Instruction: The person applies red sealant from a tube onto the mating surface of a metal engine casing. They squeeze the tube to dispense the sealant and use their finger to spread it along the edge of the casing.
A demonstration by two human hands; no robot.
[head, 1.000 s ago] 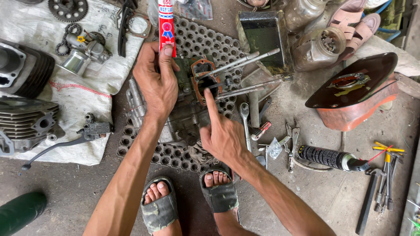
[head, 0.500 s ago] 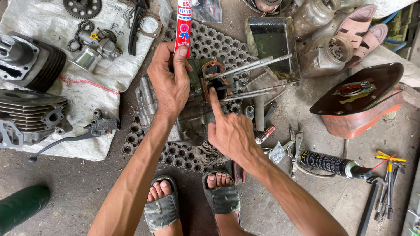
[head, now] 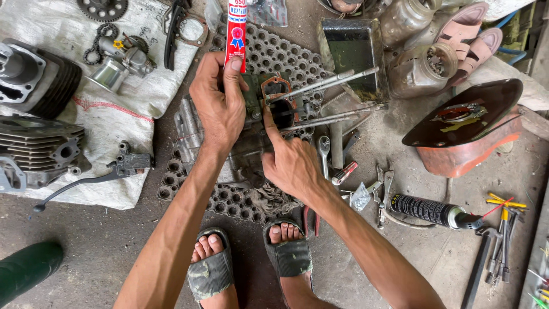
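Note:
My left hand (head: 218,106) grips a red and white tube of sealant (head: 236,31) that points away from me, and it rests on a grey engine case (head: 246,146). My right hand (head: 290,163) has its forefinger stretched out, its tip pressed on the orange-rimmed opening (head: 278,94) of the case. Long metal studs (head: 334,80) stick out of the case to the right. The case lies on a perforated rubber mat (head: 274,54), just beyond my two sandalled feet (head: 251,263).
Finned engine cylinders (head: 34,149), a sprocket, a chain and a lever lie on a white sack (head: 114,120) at left. At right: an orange tank (head: 469,134), glass jars (head: 420,68), a black spray can (head: 429,210), wrenches, pliers and screwdrivers on the concrete.
The view has shifted slightly. My right forefinger has moved a little along the rim of the opening. My left hand still holds the tube in the same spot.

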